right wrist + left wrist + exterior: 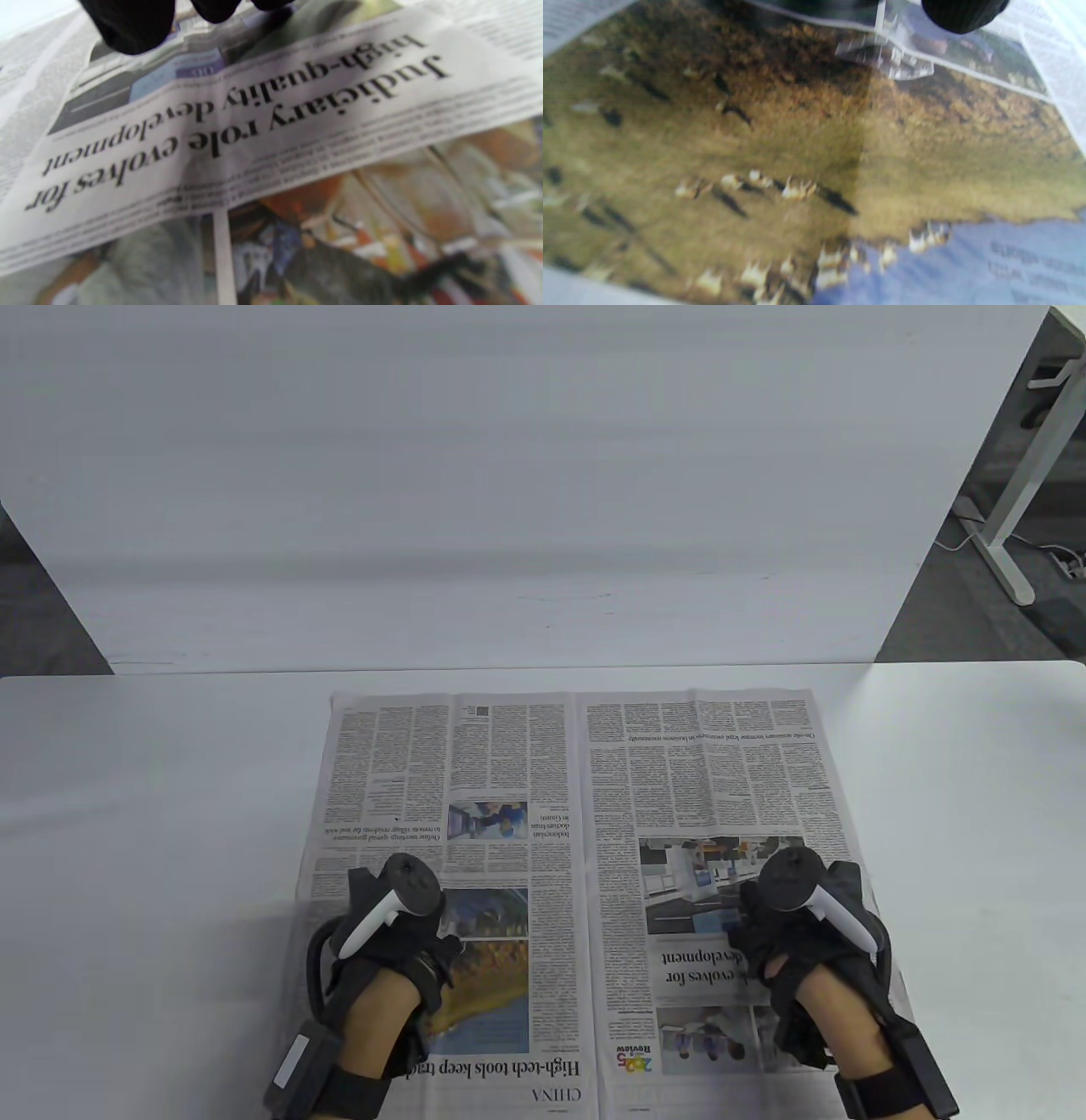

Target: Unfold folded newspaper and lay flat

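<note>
On a white table, a newspaper lies opened out to a full two-page spread, its near edge toward the person and its centre crease running away from them. The sheet looks thin, light and limp, likely to tear or slide if dragged, so it is best handled by its edges or corners, or smoothed with flat palms. The gloved left hand rests on the left page over a colour photograph, while the right hand rests on the right page beside a headline. Both appear to lie on the paper, pinching nothing, though the trackers hide the fingers from above and the wrist views show only dark fingertips, so their spread cannot be told for certain
</note>
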A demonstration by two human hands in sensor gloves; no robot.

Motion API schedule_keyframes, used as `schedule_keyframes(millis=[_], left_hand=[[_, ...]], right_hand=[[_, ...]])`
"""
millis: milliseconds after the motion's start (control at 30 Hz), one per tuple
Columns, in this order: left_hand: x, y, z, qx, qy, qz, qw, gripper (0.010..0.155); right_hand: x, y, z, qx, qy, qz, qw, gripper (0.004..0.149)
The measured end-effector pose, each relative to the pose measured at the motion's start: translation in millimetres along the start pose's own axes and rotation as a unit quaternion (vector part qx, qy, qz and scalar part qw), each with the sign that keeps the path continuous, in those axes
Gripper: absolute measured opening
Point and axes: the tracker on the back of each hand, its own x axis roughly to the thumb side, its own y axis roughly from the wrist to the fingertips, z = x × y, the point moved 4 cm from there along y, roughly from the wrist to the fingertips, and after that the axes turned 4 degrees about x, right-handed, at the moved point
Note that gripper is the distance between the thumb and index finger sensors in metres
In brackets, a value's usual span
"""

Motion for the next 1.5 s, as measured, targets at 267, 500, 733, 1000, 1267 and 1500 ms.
schedule_keyframes(millis=[267,500,733,1000,1267,1500], left_hand=[[-1.2,4.7,0.2,0.016,0.001,-0.001,1.000,0.070],[-1.6,10.0,2.8,0.029,-0.014,-0.001,0.999,0.070],[0.3,7.2,6.2,0.046,-0.007,-0.005,0.999,0.071],[21.4,-8.7,21.7,0.138,0.001,-0.045,0.989,0.072],[64.1,-32.3,26.4,0.235,0.010,-0.122,0.964,0.073],[83.1,-52.9,34.0,0.329,0.030,-0.171,0.928,0.074]], right_hand=[[-1.0,7.1,6.2,0.004,0.001,0.004,1.000,0.071],[-0.8,13.0,5.3,-0.005,0.005,0.003,1.000,0.072],[3.7,8.9,3.6,-0.020,0.001,-0.002,1.000,0.073],[28.0,-7.2,-8.1,-0.107,-0.007,-0.045,0.993,0.074],[50.4,-20.9,-11.5,-0.182,-0.019,-0.079,0.980,0.074],[67.8,-33.6,-12.8,-0.235,-0.030,-0.122,0.964,0.076]])
